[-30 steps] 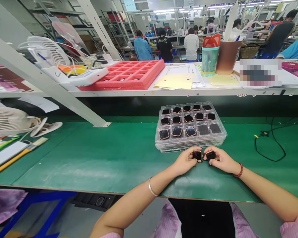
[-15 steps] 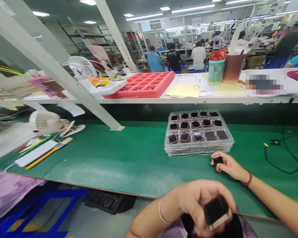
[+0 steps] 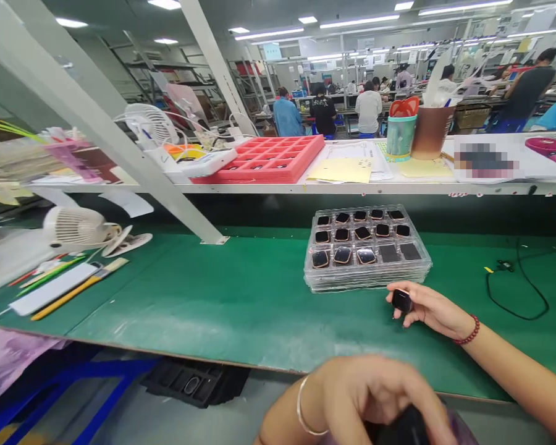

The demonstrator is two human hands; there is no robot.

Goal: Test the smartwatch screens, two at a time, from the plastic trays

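Right hand (image 3: 429,307) pinching small black square device (image 3: 401,301) between thumb and fingertips, just above the green table (image 3: 189,309); forearm enters from the right edge of the frame, with red bead bracelet (image 3: 469,330) at the wrist. Left hand (image 3: 370,389) at lower centre, fingers curled over dark object (image 3: 405,428), which is cut off by the bottom edge, so its shape and the firmness of the grip cannot be told; silver bangle (image 3: 301,408) on the wrist. Risks: the small device could slip if the pinch loosens and drop onto the table, while the dark object, held at the table's front edge, could fall to the floor (image 3: 254,402). Just beyond the right hand, stacked clear plastic trays (image 3: 366,281) hold rows of black devices; a knock from the hand could shift the stack. Black cable (image 3: 514,303) lies at right; red foam tray (image 3: 278,157) sits on the shelf above.
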